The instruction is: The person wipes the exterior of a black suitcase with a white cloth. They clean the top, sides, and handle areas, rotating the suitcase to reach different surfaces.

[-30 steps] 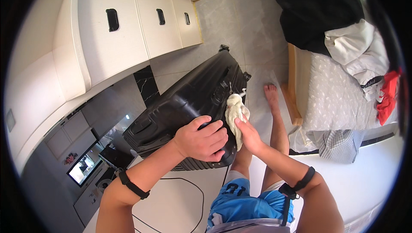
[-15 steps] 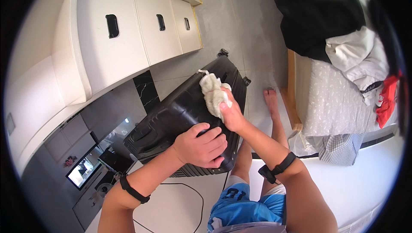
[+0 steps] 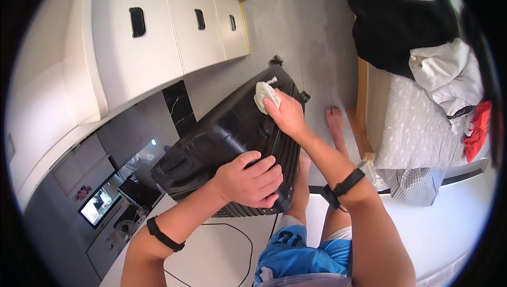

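Observation:
A black hard-shell suitcase lies tilted in front of me, its ribbed side toward my legs and two wheels at its far end. My left hand is closed over its near edge, fingers curled round the corner; what lies under the palm is hidden. In my right hand is a bunched off-white cloth, pressed against the suitcase's upper face near the wheeled end. A short white loop sticks out of the cloth's top.
Cream cabinets with black recessed handles stand at the left. To the right is a bed with a wooden frame, heaped with black, white and red clothes. My bare foot rests on the grey tiled floor.
My right hand has moved slightly up and away with the cloth, which is now more bunched and flatter on the suitcase. My left hand keeps its place on the edge.

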`<state>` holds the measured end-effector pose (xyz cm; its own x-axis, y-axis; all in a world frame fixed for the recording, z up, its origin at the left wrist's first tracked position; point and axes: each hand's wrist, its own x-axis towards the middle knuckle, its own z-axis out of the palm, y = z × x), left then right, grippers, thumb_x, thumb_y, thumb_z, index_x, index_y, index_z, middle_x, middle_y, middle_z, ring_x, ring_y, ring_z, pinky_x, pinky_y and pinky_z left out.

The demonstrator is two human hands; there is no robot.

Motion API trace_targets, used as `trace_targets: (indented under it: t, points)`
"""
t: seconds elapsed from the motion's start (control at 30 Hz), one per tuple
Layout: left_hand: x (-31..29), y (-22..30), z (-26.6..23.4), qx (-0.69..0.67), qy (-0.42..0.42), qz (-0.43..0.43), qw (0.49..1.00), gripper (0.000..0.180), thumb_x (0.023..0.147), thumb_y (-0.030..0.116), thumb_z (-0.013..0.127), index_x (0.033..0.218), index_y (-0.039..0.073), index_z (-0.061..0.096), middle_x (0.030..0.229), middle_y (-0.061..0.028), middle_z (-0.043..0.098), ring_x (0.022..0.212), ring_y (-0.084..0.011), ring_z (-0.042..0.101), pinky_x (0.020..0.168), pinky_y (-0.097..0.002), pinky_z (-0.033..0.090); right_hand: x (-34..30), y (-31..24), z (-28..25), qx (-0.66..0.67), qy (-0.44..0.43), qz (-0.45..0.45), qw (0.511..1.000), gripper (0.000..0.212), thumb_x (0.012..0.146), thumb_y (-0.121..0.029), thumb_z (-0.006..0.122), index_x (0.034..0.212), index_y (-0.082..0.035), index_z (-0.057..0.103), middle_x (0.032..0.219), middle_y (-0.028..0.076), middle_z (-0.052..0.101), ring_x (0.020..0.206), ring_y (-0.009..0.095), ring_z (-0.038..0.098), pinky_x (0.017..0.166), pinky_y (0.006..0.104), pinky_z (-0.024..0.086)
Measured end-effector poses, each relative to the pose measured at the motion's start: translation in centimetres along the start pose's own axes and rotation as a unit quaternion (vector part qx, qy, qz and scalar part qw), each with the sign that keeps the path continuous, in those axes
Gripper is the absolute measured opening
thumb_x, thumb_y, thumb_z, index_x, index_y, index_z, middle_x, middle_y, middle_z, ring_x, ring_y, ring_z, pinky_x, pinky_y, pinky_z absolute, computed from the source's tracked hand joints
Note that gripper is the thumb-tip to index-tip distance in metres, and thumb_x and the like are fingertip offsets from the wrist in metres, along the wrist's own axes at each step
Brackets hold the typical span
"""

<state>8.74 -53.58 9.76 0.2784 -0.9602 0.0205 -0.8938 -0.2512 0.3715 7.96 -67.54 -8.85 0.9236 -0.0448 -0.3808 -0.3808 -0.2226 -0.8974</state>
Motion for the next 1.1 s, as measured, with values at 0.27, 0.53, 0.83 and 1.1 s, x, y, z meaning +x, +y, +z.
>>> trace_targets:
  t: [0.27, 0.53, 0.83, 1.1]
  points:
    - [-0.1, 0.4, -0.1, 0.0, -0.022, -0.007, 1.0, 0.027, 0.082, 0.042, 0.061, 0.089, 0.017, 0.07, 0.1, 0.0015, 0.068, 0.104, -0.0172, 0.065, 0.097, -0.0401, 0.045, 5.3, 6.0, 0.4, -0.117, -0.103, 0.138, 0.978, 0.059, 0.099, -0.062, 0.05, 0.12, -0.008, 0.061, 0.12, 0.017, 0.069, 0.114, 0.036, 0.065, 0.093, 0.0505, 0.051]
    - [-0.4, -0.1, -0.2, -0.01, -0.023, -0.017, 1.0, 0.029, 0.086, 0.042, 0.059, 0.092, 0.017, 0.072, 0.104, 0.0021, 0.069, 0.105, -0.0165, 0.066, 0.097, -0.0399, 0.046, 11.3, 17.2, 5.4, -0.107, -0.092, 0.2, 0.97, 0.066, 0.102, -0.057, 0.047, 0.134, -0.001, 0.058, 0.127, 0.024, 0.067, 0.122, 0.041, 0.062, 0.103, 0.0473, 0.048]
    - [-1.4, -0.7, -0.2, 0.018, -0.025, 0.005, 1.0, 0.029, 0.089, 0.044, 0.055, 0.091, 0.02, 0.072, 0.104, 0.0046, 0.072, 0.103, -0.0149, 0.067, 0.103, -0.0419, 0.04, 7.0, 13.1, 4.2, 0.262, -0.037, 0.17, 0.949, 0.044, 0.092, -0.041, 0.067, 0.113, -0.002, 0.073, 0.104, 0.013, 0.075, 0.1, 0.023, 0.069, 0.091, 0.0342, 0.05]
    - [-2.1, -0.7, -0.2, 0.003, -0.014, 0.017, 1.0, 0.031, 0.088, 0.044, 0.058, 0.094, 0.017, 0.072, 0.104, 0.001, 0.07, 0.106, -0.0178, 0.066, 0.101, -0.0412, 0.044, 4.9, 5.7, 1.2, 0.139, -0.115, 0.116, 0.977, 0.05, 0.089, -0.049, 0.065, 0.1, -0.002, 0.075, 0.098, 0.016, 0.074, 0.092, 0.028, 0.069, 0.086, 0.0381, 0.051]
